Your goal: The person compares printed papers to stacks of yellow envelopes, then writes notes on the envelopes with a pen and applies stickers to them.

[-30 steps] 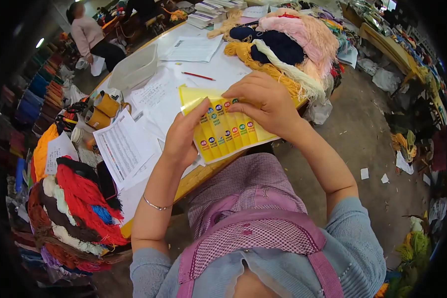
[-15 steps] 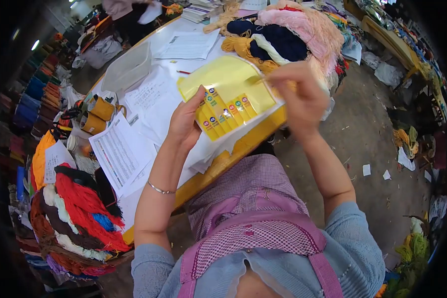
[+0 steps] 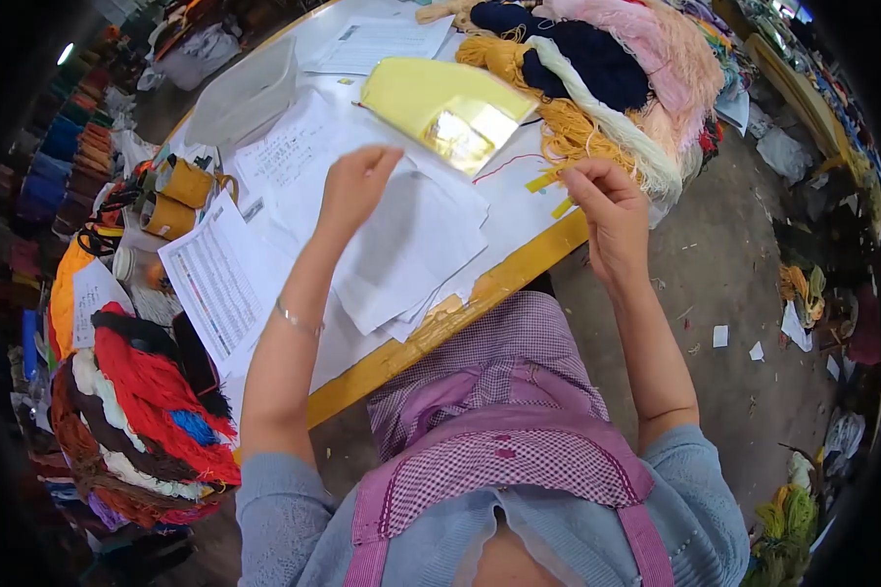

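Note:
My right hand (image 3: 612, 210) pinches narrow yellow strips (image 3: 540, 183) between thumb and fingertips, over the table's front edge. My left hand (image 3: 354, 191) hovers above white papers (image 3: 411, 240), its fingers curled in and slightly blurred; nothing shows in it. Beyond both hands is a yellow sheet in a shiny clear sleeve (image 3: 431, 93), touched by neither hand. Light glares off its lower right part. A thin red thread (image 3: 507, 164) runs between the sleeve and my right hand.
Yarn skeins in navy (image 3: 582, 64), pink (image 3: 661, 49) and mustard (image 3: 578, 132) are heaped at the back right. A clear plastic tray (image 3: 245, 98), brown tape rolls (image 3: 171, 210), a printed chart (image 3: 220, 284) and red yarn (image 3: 157, 382) lie to the left.
My left hand has let go of the yellow sheet, which is now farther back on the table. My right hand has moved slightly downward, with yellow strips now visible in its fingertips.

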Demonstrator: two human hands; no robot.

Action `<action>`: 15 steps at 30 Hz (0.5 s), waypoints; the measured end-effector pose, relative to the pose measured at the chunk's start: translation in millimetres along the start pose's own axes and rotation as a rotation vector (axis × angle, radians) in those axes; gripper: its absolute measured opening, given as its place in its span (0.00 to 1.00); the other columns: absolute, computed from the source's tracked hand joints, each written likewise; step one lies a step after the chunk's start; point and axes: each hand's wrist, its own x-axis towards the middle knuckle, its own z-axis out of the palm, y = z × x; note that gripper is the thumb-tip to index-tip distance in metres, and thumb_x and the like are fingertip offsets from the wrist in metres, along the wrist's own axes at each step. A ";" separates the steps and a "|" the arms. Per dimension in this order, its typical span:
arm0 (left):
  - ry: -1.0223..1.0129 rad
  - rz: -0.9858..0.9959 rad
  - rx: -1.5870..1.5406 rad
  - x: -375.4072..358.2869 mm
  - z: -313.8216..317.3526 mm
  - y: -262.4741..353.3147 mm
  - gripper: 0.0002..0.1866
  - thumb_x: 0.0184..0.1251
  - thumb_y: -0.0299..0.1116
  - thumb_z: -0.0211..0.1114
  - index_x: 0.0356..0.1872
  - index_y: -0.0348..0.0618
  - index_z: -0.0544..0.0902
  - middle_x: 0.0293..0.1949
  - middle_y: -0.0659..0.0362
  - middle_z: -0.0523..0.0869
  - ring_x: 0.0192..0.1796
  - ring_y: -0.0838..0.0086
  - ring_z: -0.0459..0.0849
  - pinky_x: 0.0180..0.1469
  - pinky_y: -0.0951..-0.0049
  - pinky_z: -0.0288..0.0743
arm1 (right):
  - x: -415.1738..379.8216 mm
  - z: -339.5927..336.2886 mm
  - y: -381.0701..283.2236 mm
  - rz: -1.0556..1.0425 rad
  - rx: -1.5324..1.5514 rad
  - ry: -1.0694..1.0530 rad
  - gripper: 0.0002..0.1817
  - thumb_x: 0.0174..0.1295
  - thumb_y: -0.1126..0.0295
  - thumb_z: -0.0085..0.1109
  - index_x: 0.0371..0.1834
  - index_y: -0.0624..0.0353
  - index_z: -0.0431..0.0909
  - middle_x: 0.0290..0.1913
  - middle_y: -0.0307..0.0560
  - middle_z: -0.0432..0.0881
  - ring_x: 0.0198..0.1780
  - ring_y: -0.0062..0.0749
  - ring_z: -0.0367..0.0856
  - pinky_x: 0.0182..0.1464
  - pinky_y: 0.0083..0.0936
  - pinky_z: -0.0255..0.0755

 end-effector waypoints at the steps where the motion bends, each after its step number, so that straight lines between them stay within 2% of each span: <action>1: 0.019 0.010 0.081 -18.6 4.2 -4.0 0.17 0.69 0.39 0.61 0.51 0.38 0.82 0.51 0.48 0.85 0.52 0.62 0.84 0.52 0.68 0.76 | 1.1 1.0 4.3 0.049 0.007 -0.006 0.06 0.59 0.75 0.68 0.39 0.62 0.83 0.33 0.32 0.81 0.33 0.11 0.72 0.39 0.11 0.65; 2: 0.043 0.017 0.163 -34.5 7.2 -9.3 0.16 0.69 0.38 0.60 0.51 0.40 0.83 0.51 0.49 0.85 0.52 0.60 0.84 0.53 0.67 0.76 | 3.1 2.9 10.2 0.055 0.003 -0.013 0.06 0.59 0.75 0.68 0.39 0.62 0.83 0.33 0.32 0.81 0.33 0.11 0.72 0.39 0.11 0.65; 3: 0.063 0.196 0.227 -44.2 10.6 -13.8 0.18 0.69 0.38 0.59 0.56 0.44 0.81 0.57 0.52 0.82 0.60 0.59 0.79 0.63 0.60 0.70 | 5.3 5.0 16.1 0.083 -0.010 -0.044 0.07 0.59 0.74 0.68 0.39 0.62 0.83 0.33 0.32 0.80 0.32 0.11 0.70 0.38 0.11 0.63; 4: 0.072 0.185 0.221 -51.9 13.5 -18.1 0.18 0.69 0.38 0.59 0.56 0.44 0.81 0.57 0.52 0.82 0.60 0.59 0.79 0.63 0.60 0.70 | 7.5 8.3 19.7 0.111 -0.026 -0.076 0.07 0.59 0.74 0.68 0.39 0.61 0.83 0.32 0.31 0.80 0.31 0.11 0.69 0.36 0.11 0.62; 6: -0.049 0.338 0.440 -66.5 21.1 -16.0 0.22 0.68 0.37 0.61 0.63 0.47 0.76 0.66 0.55 0.75 0.70 0.60 0.69 0.72 0.52 0.57 | 9.9 20.8 24.5 0.155 -0.039 -0.110 0.07 0.60 0.74 0.67 0.40 0.62 0.83 0.31 0.31 0.79 0.31 0.11 0.67 0.35 0.11 0.60; 7: -0.146 0.277 0.377 -73.5 24.1 -15.2 0.26 0.68 0.38 0.62 0.66 0.50 0.72 0.70 0.56 0.69 0.75 0.60 0.61 0.75 0.46 0.46 | 10.6 26.1 26.7 0.233 0.008 -0.161 0.07 0.60 0.73 0.67 0.40 0.62 0.83 0.31 0.31 0.79 0.31 0.10 0.67 0.35 0.10 0.60; 8: -0.137 0.267 0.366 -82.5 23.1 -12.2 0.26 0.68 0.38 0.62 0.66 0.50 0.72 0.70 0.56 0.69 0.75 0.60 0.61 0.75 0.46 0.46 | 11.4 29.9 28.2 0.312 0.054 -0.210 0.07 0.61 0.73 0.66 0.40 0.63 0.83 0.31 0.31 0.78 0.31 0.10 0.66 0.35 0.09 0.59; 9: -0.163 0.301 0.371 -92.6 19.2 -5.2 0.26 0.67 0.38 0.63 0.65 0.50 0.73 0.69 0.57 0.70 0.74 0.61 0.63 0.74 0.47 0.49 | 11.7 32.3 29.2 0.345 0.041 -0.239 0.07 0.62 0.74 0.65 0.41 0.64 0.82 0.33 0.34 0.80 0.33 0.12 0.72 0.39 0.10 0.68; 10: -0.191 0.335 0.374 -101.6 16.2 1.1 0.25 0.66 0.38 0.63 0.64 0.49 0.74 0.68 0.58 0.71 0.73 0.61 0.65 0.74 0.48 0.51 | 11.2 34.6 29.1 0.356 0.027 -0.244 0.07 0.62 0.74 0.65 0.41 0.64 0.82 0.33 0.34 0.80 0.33 0.12 0.72 0.39 0.10 0.68; 12: -0.232 0.370 0.366 -117.9 7.9 3.5 0.25 0.64 0.38 0.64 0.63 0.48 0.74 0.66 0.57 0.73 0.70 0.61 0.67 0.72 0.49 0.54 | 10.5 37.9 27.6 0.448 0.119 -0.278 0.07 0.64 0.74 0.63 0.42 0.66 0.81 0.36 0.37 0.81 0.39 0.16 0.79 0.49 0.18 0.78; 13: -0.278 0.411 0.371 -124.7 7.1 3.8 0.25 0.63 0.37 0.65 0.62 0.47 0.75 0.63 0.57 0.75 0.68 0.61 0.70 0.70 0.50 0.58 | 11.3 37.7 29.3 0.464 0.100 -0.278 0.07 0.64 0.74 0.63 0.42 0.66 0.81 0.36 0.37 0.81 0.39 0.16 0.79 0.49 0.18 0.78; 15: -0.238 0.395 0.323 -128.4 10.1 3.9 0.25 0.61 0.37 0.66 0.61 0.45 0.76 0.60 0.56 0.76 0.65 0.62 0.72 0.67 0.52 0.60 | 14.3 39.5 33.8 0.549 0.073 -0.408 0.08 0.65 0.73 0.61 0.43 0.66 0.80 0.39 0.40 0.82 0.43 0.21 0.82 0.56 0.28 0.80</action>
